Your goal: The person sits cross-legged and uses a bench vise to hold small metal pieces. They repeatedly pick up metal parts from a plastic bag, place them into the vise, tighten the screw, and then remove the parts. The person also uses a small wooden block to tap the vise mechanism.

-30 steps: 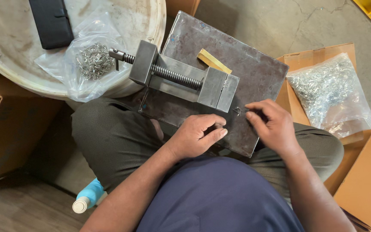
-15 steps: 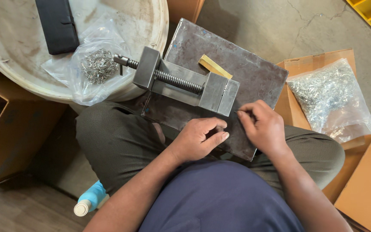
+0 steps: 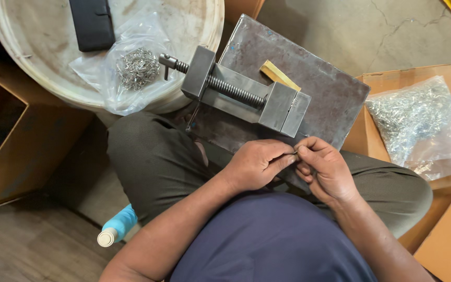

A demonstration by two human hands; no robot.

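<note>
We pinch a small metal piece (image 3: 294, 152) between left hand (image 3: 257, 164) and right hand (image 3: 325, 169), fingertips pressed together, just below the vise (image 3: 241, 94) at the steel plate's (image 3: 330, 94) near edge. Bags of parts (image 3: 416, 122) flank the vise; cardboard boxes (image 3: 6, 141) crowd both sides.

My left hand (image 3: 257, 164) and right hand (image 3: 325, 168) meet at the frame's centre, fingertips pinching a tiny metal piece (image 3: 294, 152). Just above sits a grey vise (image 3: 241, 94) on a steel plate (image 3: 314, 83). A bag of clips (image 3: 134, 68) lies upper left.
</note>
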